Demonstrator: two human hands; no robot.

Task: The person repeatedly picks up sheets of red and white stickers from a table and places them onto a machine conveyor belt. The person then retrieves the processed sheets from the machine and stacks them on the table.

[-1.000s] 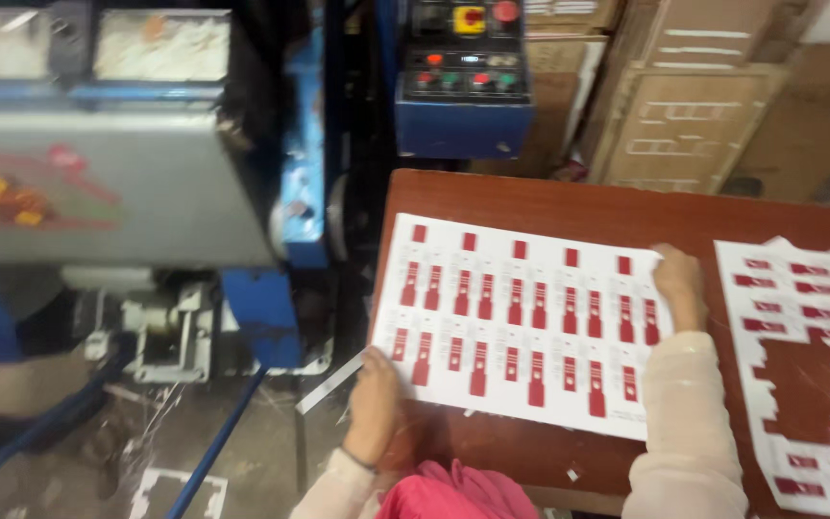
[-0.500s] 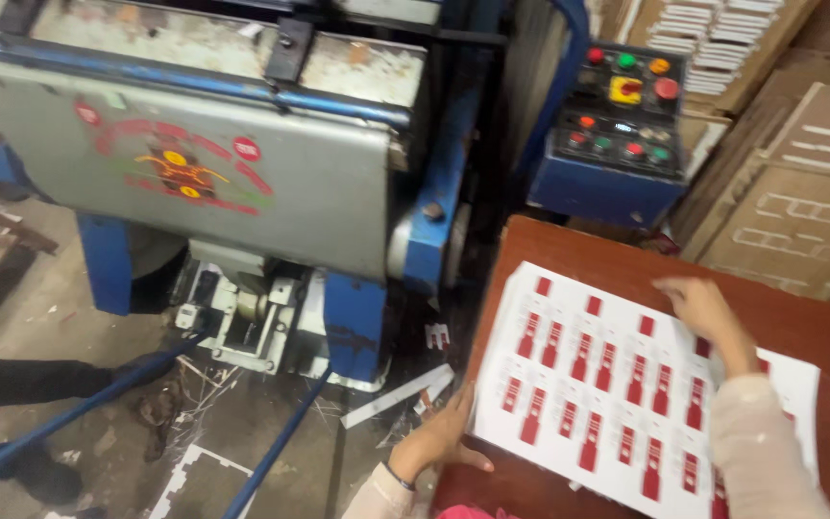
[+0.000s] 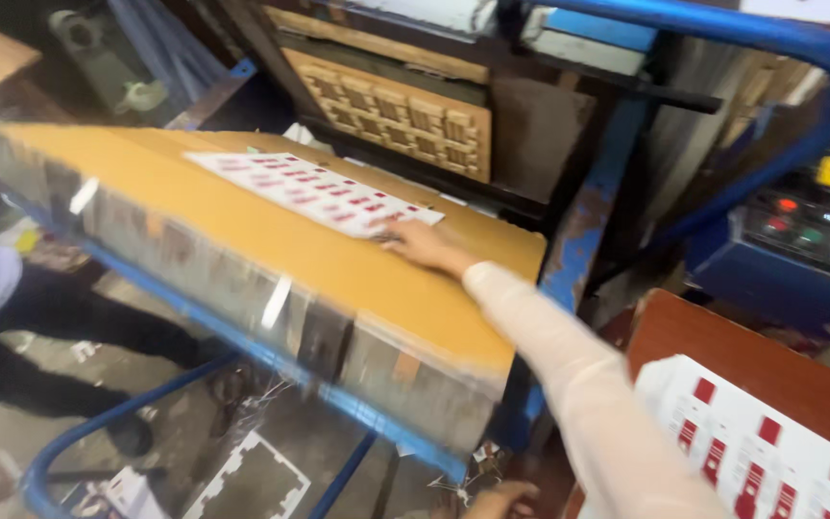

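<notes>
A white printed sheet (image 3: 314, 192) with rows of red marks lies on the tilted orange platen (image 3: 271, 250) of a blue press. My right hand (image 3: 420, 245) reaches out in a cream sleeve, with its fingers on the sheet's near right corner. The picture is blurred there. My left hand (image 3: 501, 500) shows only partly at the bottom edge, fingers curled, beside the brown table (image 3: 722, 336). A stack of the same red-marked sheets (image 3: 761, 442) lies on that table at the lower right.
A wooden cutting die (image 3: 391, 106) stands behind the platen. A blue control box with coloured buttons (image 3: 818, 231) sits at the right, under a blue guard rail (image 3: 722, 29). Another person's dark trouser legs and shoe (image 3: 60, 346) are at the left. Paper scraps (image 3: 242, 471) litter the floor.
My view has swung left from the table to the press. The platen now lies open with a sheet on it. My right hand has left the table's stack and reached to that sheet.
</notes>
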